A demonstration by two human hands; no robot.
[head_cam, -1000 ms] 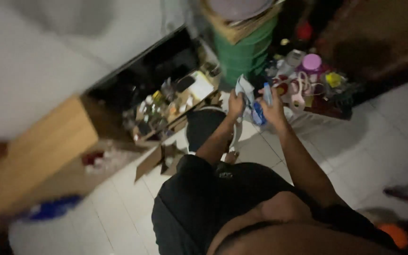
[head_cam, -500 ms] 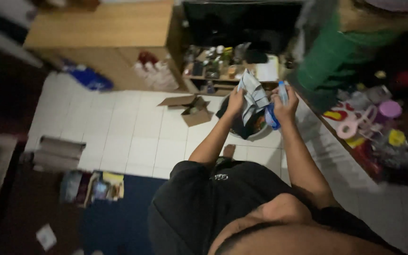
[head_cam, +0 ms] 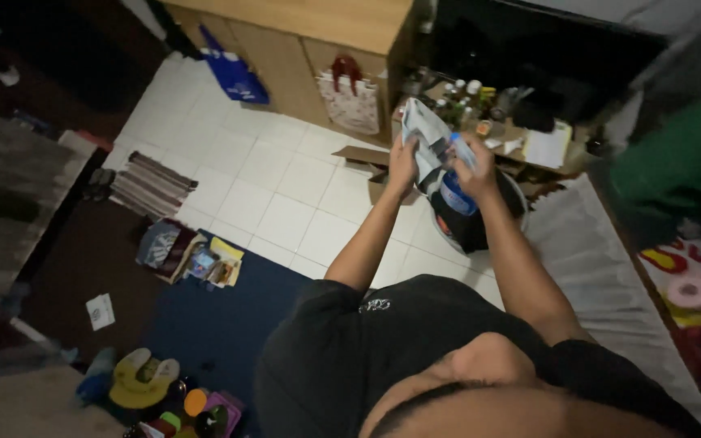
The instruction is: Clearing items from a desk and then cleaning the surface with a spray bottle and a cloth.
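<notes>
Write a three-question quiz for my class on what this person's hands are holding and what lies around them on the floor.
1. True or false: both hands are held out in front of the person, above a round bin with a dark liner.
2. Which hand grips the blue plastic bottle? A) left B) right C) neither
3. What flat item lies open on the white tiles just behind the hands?

Key
1. True: the left hand and right hand hold crumpled pale wrapping above the bin.
2. B: the right hand holds the blue bottle.
3. An opened cardboard box, near the low shelf of small jars.
</notes>
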